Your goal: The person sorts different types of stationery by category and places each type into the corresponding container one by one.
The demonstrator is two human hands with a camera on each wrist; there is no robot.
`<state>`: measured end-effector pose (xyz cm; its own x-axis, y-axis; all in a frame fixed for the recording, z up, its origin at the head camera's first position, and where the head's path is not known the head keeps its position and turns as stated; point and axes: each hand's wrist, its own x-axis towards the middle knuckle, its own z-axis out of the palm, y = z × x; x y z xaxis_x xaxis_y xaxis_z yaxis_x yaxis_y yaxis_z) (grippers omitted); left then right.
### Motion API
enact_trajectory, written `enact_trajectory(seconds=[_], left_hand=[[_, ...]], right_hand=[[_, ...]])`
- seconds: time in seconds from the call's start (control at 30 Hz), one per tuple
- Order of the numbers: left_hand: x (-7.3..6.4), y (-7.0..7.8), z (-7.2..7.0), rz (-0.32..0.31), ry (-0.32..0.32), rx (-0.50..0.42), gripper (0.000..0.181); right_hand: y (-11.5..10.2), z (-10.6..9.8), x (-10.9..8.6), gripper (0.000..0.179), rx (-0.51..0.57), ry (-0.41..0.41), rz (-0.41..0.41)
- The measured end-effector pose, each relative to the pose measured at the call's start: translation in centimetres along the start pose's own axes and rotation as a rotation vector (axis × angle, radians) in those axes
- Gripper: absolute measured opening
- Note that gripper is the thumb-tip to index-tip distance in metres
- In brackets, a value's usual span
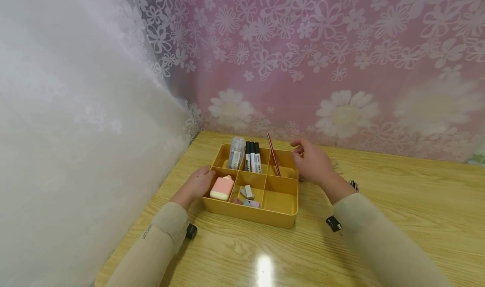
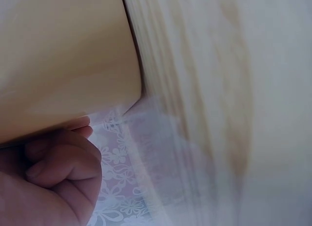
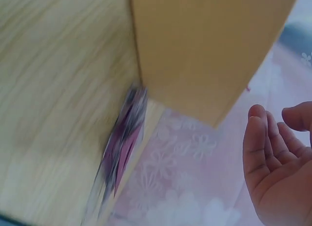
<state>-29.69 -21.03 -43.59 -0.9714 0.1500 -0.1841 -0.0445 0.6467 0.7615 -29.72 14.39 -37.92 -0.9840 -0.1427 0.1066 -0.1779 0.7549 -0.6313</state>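
Observation:
A yellow six-compartment organizer box sits on the table. At its left wall, my left hand grips the rim; the left wrist view shows curled fingers against the outer side. My right hand hovers by the back right corner, fingers loosely bent and holding nothing. A dark red pencil leans in the back right compartment. Black-capped markers stand in the back middle one, and a clear plastic item in the back left. A pink-and-cream bottle lies front left; several erasers lie front middle.
Right of the box, a blurred clear packet with dark and purple contents lies on the table. Thin dark-tipped items show past my right wrist. A white curtain hangs at the left, and a pink floral one behind the table.

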Motion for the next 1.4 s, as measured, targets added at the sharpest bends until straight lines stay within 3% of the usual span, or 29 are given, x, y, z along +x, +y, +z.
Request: enact_trajectory(seconds=[0.17,0.37,0.77,0.97,1.2,1.4], left_hand=[[0.1,0.1,0.0,0.002,-0.003,0.005,0.049],[0.1,0.0,0.0,-0.011,-0.011,-0.006,0.049],[0.1,-0.1,0.0,0.009,-0.008,0.013,0.049],[0.0,0.0,0.0,-0.002,-0.014,-0.003,0.049],[-0.2,0.1,0.0,-0.013,-0.007,-0.010,0.050],[0.0,0.0,0.0,-0.008,-0.002,0.003,0.050]], right_hand=[[2.0,-1.9,-0.8,0.032,-0.080,-0.038,0.010],[6.1,-4.3,-1.8,0.030,-0.179,-0.100,0.042],[12.3,-7.2,-4.7,0.020,-0.303,-0.299,0.099],[14.2,-7.2,-5.8,0.018,-0.265,-0.421,0.149],[14.8,-6.7,-6.6,0.028,-0.202,-0.446,0.229],[14.8,-6.5,-6.6,0.036,-0.226,-0.446,0.250]])
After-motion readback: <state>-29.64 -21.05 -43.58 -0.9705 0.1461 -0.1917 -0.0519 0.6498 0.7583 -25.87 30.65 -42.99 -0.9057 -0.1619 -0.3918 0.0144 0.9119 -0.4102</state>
